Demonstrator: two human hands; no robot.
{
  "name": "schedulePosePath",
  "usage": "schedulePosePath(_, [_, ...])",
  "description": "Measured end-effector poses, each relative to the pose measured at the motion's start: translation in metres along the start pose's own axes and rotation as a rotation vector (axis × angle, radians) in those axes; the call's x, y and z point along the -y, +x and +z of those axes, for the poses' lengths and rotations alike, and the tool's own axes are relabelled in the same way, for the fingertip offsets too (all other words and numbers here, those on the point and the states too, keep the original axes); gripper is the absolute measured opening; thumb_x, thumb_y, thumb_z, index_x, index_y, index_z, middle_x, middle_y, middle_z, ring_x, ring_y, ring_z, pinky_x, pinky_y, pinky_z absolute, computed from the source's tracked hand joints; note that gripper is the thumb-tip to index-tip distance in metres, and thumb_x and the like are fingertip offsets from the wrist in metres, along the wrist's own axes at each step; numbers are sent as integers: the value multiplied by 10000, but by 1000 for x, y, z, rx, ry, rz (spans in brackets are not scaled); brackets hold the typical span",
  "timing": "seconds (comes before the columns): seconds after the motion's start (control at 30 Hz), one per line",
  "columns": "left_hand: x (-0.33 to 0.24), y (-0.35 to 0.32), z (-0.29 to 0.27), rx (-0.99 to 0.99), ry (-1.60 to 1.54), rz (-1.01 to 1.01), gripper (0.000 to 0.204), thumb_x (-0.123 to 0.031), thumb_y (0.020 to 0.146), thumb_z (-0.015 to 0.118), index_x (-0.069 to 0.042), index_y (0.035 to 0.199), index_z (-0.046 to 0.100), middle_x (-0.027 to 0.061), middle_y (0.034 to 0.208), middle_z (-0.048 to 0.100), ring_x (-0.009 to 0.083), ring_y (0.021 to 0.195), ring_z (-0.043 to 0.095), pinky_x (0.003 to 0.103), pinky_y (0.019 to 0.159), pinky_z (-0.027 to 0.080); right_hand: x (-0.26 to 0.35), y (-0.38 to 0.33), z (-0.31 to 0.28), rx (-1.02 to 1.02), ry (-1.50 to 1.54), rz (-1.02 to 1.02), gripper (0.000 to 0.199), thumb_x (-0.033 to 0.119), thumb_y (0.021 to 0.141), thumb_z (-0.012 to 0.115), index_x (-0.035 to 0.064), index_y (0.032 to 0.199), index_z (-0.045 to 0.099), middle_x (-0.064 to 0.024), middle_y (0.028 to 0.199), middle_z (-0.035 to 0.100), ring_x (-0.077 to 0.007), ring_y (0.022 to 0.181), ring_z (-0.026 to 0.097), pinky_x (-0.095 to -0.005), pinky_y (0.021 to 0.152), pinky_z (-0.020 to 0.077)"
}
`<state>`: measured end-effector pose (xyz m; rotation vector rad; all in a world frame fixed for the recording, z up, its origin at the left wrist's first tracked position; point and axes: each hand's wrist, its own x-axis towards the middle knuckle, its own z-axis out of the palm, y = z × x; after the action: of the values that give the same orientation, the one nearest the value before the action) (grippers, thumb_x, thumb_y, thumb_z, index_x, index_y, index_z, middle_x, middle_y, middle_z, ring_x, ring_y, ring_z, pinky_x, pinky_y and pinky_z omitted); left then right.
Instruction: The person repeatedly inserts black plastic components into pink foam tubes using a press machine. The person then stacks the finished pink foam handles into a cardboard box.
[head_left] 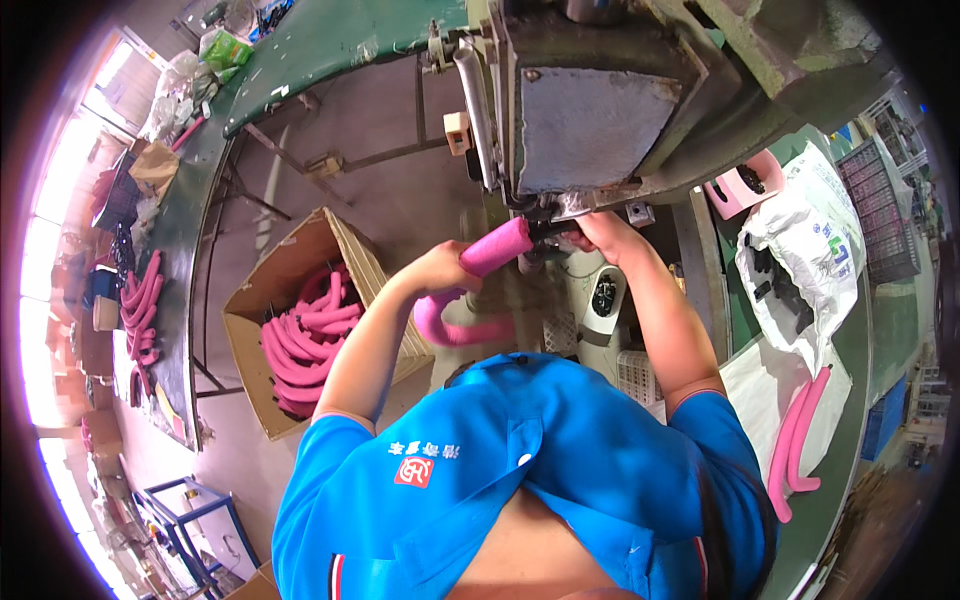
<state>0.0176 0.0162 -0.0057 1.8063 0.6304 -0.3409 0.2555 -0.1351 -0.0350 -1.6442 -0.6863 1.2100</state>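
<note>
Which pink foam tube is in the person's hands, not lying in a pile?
The curved tube at the machine: left hand grips it, right hand is at its end. The others lie in the box and on benches.

One head-worn fisheye view, looking steeply down from close above the blue shirt (520, 470), edges bending at the rim.

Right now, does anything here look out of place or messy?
Mostly orderly. Two pink foam tubes lie loose by the white bag on the right bench, away from the full cardboard box on the floor.
</note>
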Motion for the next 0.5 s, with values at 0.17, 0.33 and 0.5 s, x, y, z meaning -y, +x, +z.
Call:
schedulePosePath(0.17, [4,3,6,-52,96,44,307,-129,627,682,-2,896,607,73,668,616,161,575,608,310,559,511,-77,82,-24,-436,-256,-458,371,428,904,500,82,992,603,-103,785,645,-246,706,616,-381,613,491])
schedulePosePath(0.33, [-4,1,1,-90,265,20,435,-260,593,699,-47,971,661,151,788,679,269,739,667,363,714,528,-82,95,13,-544,-446,-228,358,405,887,520,75,994,607,-116,807,649,-265,732,619,-393,636,492])
schedulePosePath(0.5, [-1,-1,-1,-118,312,42,481,-300,569,720,-80,993,669,166,880,684,320,841,655,393,777,517,-98,95,19,-643,-553,-182,346,382,870,540,68,996,612,-129,830,653,-284,759,621,-404,658,494])
